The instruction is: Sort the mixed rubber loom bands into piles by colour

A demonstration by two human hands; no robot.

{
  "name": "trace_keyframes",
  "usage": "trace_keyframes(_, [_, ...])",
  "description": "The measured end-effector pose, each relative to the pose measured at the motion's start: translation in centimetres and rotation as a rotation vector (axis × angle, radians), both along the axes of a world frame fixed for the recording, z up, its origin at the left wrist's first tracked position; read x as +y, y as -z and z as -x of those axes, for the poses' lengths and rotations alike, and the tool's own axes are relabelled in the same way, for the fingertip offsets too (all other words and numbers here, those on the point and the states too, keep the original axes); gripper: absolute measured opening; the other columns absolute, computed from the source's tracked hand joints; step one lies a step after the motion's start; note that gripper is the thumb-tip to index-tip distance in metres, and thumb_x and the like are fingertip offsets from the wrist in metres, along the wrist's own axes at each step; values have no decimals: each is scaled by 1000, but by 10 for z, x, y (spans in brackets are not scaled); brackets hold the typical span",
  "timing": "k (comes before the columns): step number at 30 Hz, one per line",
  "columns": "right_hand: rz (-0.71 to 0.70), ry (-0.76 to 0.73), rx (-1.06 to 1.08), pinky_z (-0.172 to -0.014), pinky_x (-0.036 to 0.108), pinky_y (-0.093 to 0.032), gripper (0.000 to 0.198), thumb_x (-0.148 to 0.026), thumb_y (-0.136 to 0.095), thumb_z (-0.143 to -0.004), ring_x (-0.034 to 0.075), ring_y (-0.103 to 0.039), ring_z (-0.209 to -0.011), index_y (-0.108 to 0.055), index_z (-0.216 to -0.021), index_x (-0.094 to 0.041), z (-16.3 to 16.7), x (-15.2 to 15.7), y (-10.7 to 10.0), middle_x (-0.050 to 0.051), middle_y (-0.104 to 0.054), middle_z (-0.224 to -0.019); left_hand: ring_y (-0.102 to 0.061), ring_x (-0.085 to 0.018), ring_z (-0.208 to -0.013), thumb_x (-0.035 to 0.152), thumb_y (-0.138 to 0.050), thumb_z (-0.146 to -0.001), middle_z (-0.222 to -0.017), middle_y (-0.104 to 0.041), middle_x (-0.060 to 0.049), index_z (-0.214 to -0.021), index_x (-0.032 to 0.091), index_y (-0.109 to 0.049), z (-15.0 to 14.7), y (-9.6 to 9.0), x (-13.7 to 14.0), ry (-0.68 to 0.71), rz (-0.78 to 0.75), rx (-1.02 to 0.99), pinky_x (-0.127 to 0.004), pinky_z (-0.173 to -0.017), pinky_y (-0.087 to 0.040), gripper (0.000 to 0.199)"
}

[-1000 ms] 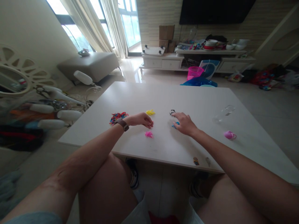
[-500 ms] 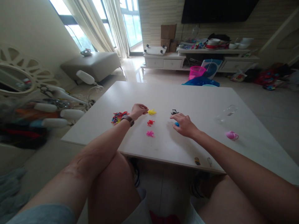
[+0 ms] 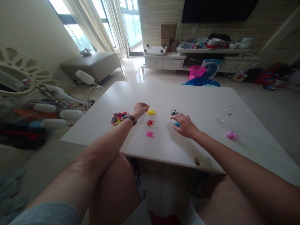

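My left hand (image 3: 141, 108), with a watch on its wrist, is closed in a pinch at the edge of a pile of small yellow pieces (image 3: 152, 112). Whatever its fingertips hold is too small to make out. My right hand (image 3: 184, 125) hovers with thumb and fingers apart over a pile of blue pieces (image 3: 177, 124), partly hiding it. Just beyond those fingertips lies a black pile (image 3: 174, 112). Nearer me are a red pile (image 3: 150, 123) and a pink pile (image 3: 150, 134). A larger mixed-colour pile (image 3: 118, 118) sits left of my left hand.
On the white table (image 3: 150, 93), a clear container (image 3: 230, 109) and a pink-purple object (image 3: 232, 135) stand at the right. A small yellow figure (image 3: 197, 161) lies near the front edge, beside a small pale item (image 3: 209, 161). A white-shaded lamp (image 3: 85, 77) is left of the table.
My left hand has shifted slightly right and up, its fingertips now over the far edge of the yellow pile. My right hand has stayed nearly still.
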State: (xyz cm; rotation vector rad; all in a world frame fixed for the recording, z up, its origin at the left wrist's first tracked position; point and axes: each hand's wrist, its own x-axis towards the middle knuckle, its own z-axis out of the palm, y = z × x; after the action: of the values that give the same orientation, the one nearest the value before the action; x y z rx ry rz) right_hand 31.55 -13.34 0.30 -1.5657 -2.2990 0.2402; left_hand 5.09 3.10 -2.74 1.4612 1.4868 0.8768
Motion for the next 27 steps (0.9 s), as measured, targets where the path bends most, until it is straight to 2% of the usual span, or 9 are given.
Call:
trace_keyframes(7, [0,-7,-5,-97,47,-37,34,-23,-54,-89,31,-52,-126,-64,-121,-20,0,-1,0,13,-67,-129,-69,-15,-68,18,-76,-68,-76,-72,-8,-78,11,-71,37,-17,7,-82,-78,-136,-29,-72,-58,14])
trace_keyframes(11, [9,-9,-12,-97,47,-36,31,-23,-55,-89,30,-53,-126,-64,-119,-20,0,-1,0,13,-68,-127,-67,-14,-66,18,-71,-65,-75,-71,-7,-81,12,-72,71,-18,7,-94,-117,-32,-27,-68,-55,17])
trace_keyframes(17, [19,-22,-25,-95,45,-36,28,-22,-55,-88,30,-53,-124,-66,-114,-20,-1,-1,3,12,-69,-126,-61,-14,-63,21,-73,-60,-74,-73,-4,-85,15,-78,111,-23,-10,100,-98,387,-23,-59,-48,26])
trace_keyframes(21, [32,-28,-16,-95,44,-36,27,-21,-55,-87,29,-54,-122,-66,-111,-20,-1,-1,6,12,-69,-122,-61,-16,-64,31,-75,-62,-71,-72,-3,-84,17,-79,129,-25,-17,268,-50,509,-25,-60,-47,26])
trace_keyframes(24, [49,-45,-7,-94,44,-35,26,-20,-54,-87,28,-56,-119,-67,-110,-20,0,-3,9,11,-70,-119,-63,-18,-67,33,-79,-57,-72,-73,-4,-78,17,-79,140,-20,-17,423,29,607,-26,-60,-47,26])
trace_keyframes(27, [56,-62,-16,-94,43,-36,26,-20,-54,-87,28,-56,-119,-67,-109,-21,1,-4,11,11,-70,-119,-64,-20,-67,29,-80,-51,-71,-73,-3,-79,18,-80,147,-13,-16,478,79,687,-26,-60,-46,30])
